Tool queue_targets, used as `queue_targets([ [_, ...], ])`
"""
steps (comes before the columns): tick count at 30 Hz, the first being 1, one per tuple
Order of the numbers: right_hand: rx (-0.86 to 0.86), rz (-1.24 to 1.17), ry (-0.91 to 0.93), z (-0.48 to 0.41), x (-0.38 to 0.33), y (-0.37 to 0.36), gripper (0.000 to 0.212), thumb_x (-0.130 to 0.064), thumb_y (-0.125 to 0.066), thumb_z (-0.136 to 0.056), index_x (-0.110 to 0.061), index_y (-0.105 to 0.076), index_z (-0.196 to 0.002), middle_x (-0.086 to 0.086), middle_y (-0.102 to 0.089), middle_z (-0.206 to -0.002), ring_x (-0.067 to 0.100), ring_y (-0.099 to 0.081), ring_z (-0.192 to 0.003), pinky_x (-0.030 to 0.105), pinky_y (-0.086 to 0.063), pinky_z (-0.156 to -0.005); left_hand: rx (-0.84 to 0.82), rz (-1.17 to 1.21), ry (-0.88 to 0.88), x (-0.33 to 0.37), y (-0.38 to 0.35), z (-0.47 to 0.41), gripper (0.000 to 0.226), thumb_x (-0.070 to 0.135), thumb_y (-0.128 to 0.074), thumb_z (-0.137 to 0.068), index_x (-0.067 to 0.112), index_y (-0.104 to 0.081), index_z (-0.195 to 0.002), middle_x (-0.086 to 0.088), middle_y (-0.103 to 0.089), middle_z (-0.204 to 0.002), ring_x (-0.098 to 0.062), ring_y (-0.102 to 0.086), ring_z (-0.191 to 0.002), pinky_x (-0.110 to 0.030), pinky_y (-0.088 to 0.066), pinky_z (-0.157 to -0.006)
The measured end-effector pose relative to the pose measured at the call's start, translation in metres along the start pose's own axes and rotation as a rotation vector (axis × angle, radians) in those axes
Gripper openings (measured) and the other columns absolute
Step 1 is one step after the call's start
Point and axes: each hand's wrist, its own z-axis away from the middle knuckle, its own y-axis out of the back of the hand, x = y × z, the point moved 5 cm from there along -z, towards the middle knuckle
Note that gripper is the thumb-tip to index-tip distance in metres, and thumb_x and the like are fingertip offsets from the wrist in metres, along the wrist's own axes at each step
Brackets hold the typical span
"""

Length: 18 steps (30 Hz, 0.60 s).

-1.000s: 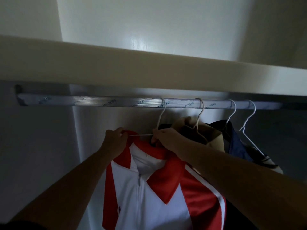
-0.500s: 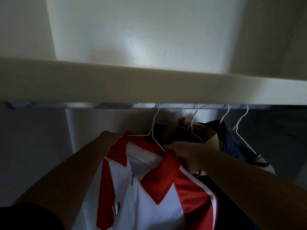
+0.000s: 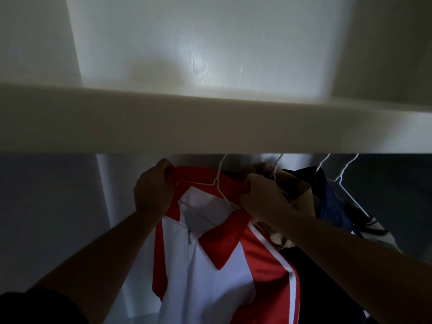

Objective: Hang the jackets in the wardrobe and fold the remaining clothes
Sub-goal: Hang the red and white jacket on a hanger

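HANGING UP: A person's left hand (image 3: 153, 188) and right hand (image 3: 261, 197) grasped the red collar of a red-and-white jacket (image 3: 210, 277) inside a dim wardrobe (image 3: 53, 218). The fingers of each were curled round the fabric, one hand on either side of the neck of a white wire hanger (image 3: 218, 181). The jacket hung at the left end of a row of clothes, beneath a shelf (image 3: 210, 120). The shelf's front edge hid the top of the hook, so whether the hook was seated could not be told.

The step appeared to be settling the jacket squarely on the hanger. Done well, it would call for drawing both shoulders evenly over the wire arms and centring the collar at the hanger's neck. Light tugs would be wise, since thin wire tips easily. The right hand lay against a tan garment (image 3: 301, 190) just to its right, with a navy garment (image 3: 327, 199) beyond; it would do best not to drag either along.

The jacket showed a white chest, a red collar laid open in broad points, red side panels and a white stripe down its right side. Its zip (image 3: 189, 237) was closed up to just below the collar. The cloth looked smooth and likely to slide.
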Motion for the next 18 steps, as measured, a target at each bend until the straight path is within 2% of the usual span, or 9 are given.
queue_targets([
  [3, -0.237, -0.449, -0.329, 0.008, 0.005, -0.009, 0.021, -0.002, -0.053, -0.093, -0.018, -0.045, -0.103, 0.006, -0.053, -0.083, 0.011, -0.062, -0.05, 0.019, -0.05, -0.041, -0.094, -0.051, 0.041, -0.013, -0.007, 0.004, 0.017, 0.025, -0.052, -0.096, 0.012, -0.056, -0.107, -0.009, -0.066, -0.083, -0.029, -0.065, -0.074, -0.039, -0.054, -0.065],
  [6, -0.296, -0.54, -0.361, 0.015, 0.006, -0.015, 0.036, 0.003, -0.06, -0.088, -0.021, -0.043, -0.108, 0.006, -0.051, -0.09, 0.016, -0.061, -0.067, 0.02, -0.055, -0.048, -0.435, -0.07, 0.27, -0.038, -0.027, 0.022, 0.027, 0.043, -0.058, -0.091, 0.016, -0.056, -0.095, 0.001, -0.058, -0.078, -0.019, -0.06, -0.074, -0.024, -0.047, -0.065],
  [7, -0.271, -0.546, -0.306, 0.016, 0.005, -0.017, 0.04, 0.004, -0.062, -0.085, -0.022, -0.042, -0.108, 0.004, -0.051, -0.09, 0.016, -0.06, -0.071, 0.022, -0.056, -0.055, -0.546, -0.083, 0.355, -0.045, -0.033, 0.032, 0.028, 0.042, -0.058, -0.092, 0.014, -0.055, -0.086, 0.003, -0.056, -0.074, -0.015, -0.058, -0.07, -0.019, -0.043, -0.06],
  [9, -0.152, -0.545, -0.119, 0.02, 0.0, -0.019, 0.045, 0.003, -0.066, -0.082, -0.023, -0.042, -0.11, -0.003, -0.053, -0.094, 0.014, -0.061, -0.083, 0.019, -0.053, -0.064, -0.65, 0.021, 0.572, -0.059, -0.039, 0.055, 0.026, 0.032, -0.059, -0.093, 0.014, -0.051, -0.075, 0.0, -0.057, -0.072, -0.012, -0.056, -0.064, -0.017, -0.042, -0.057],
  [12, 0.059, -0.443, 0.223, 0.032, -0.011, -0.018, 0.049, 0.004, -0.066, -0.08, -0.02, -0.048, -0.118, -0.006, -0.052, -0.107, 0.002, -0.055, -0.089, 0.007, -0.046, -0.067, -0.639, 0.417, 0.843, -0.062, -0.035, 0.079, 0.01, 0.019, -0.054, -0.096, 0.012, -0.054, -0.089, -0.009, -0.069, -0.078, -0.02, -0.068, -0.066, -0.028, -0.052, -0.053],
  [14, 0.175, -0.223, 0.511, 0.047, -0.025, -0.019, 0.045, 0.006, -0.062, -0.079, -0.016, -0.052, -0.117, -0.005, -0.047, -0.112, -0.002, -0.048, -0.086, 0.005, -0.042, -0.069, -0.583, 0.572, 0.864, -0.06, -0.028, 0.082, 0.009, 0.016, -0.054, -0.096, 0.014, -0.056, -0.088, -0.007, -0.07, -0.064, -0.021, -0.069, -0.056, -0.027, -0.053, -0.046],
  [15, 0.213, -0.105, 0.66, 0.056, -0.031, -0.023, 0.041, 0.003, -0.061, -0.079, -0.015, -0.053, -0.115, -0.002, -0.049, -0.113, -0.003, -0.046, -0.084, 0.004, -0.04, -0.066, -0.555, 0.605, 0.836, -0.059, -0.024, 0.081, 0.008, 0.014, -0.057, -0.095, 0.013, -0.057, -0.087, -0.004, -0.068, -0.057, -0.018, -0.067, -0.049, -0.025, -0.051, -0.042],
  [17, 0.181, 0.131, 0.874, 0.07, -0.037, -0.04, 0.029, -0.008, -0.059, -0.083, -0.016, -0.056, -0.111, 0.004, -0.057, -0.116, -0.004, -0.047, -0.075, -0.001, -0.029, -0.056, -0.52, 0.62, 0.771, -0.056, -0.016, 0.079, 0.008, 0.012, -0.062, -0.091, 0.007, -0.059, -0.086, -0.001, -0.063, -0.049, -0.013, -0.061, -0.042, -0.021, -0.047, -0.04],
  [18, 0.089, 0.25, 0.903, 0.072, -0.037, -0.053, 0.025, -0.013, -0.057, -0.086, -0.017, -0.059, -0.111, 0.003, -0.059, -0.119, -0.002, -0.051, -0.072, 0.0, -0.027, -0.056, -0.512, 0.619, 0.747, -0.055, -0.014, 0.078, 0.008, 0.011, -0.064, -0.089, 0.005, -0.06, -0.086, -0.001, -0.063, -0.048, -0.012, -0.061, -0.041, -0.02, -0.047, -0.04],
])
